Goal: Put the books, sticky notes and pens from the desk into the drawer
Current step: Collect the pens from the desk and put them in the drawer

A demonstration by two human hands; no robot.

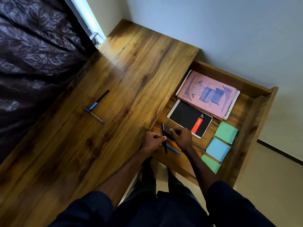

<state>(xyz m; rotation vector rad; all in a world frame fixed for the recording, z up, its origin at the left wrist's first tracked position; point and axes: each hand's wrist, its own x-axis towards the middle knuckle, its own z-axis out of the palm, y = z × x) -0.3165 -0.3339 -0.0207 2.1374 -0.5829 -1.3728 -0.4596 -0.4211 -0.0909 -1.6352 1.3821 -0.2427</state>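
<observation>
The open drawer [255, 115] holds a pink book [208, 94], a black spiral notebook [188, 117] and three sticky-note pads: green [226, 132], blue [218, 149] and green [211, 163]. My left hand [151, 142] pinches a dark blue pen [163, 133] over the drawer's near-left corner. My right hand [181, 138] rests curled just beside it, over a blue pen [173, 149] and an orange one lying in the drawer; what its fingers hold is hidden. On the desk [131, 71] lie two pens: a black-and-blue one [99, 100] and a purple-capped one [94, 114].
A dark patterned curtain [32, 63] hangs along the desk's left side. A pale wall [229, 30] stands behind the drawer. My legs and the floor [161, 179] show below the desk edge.
</observation>
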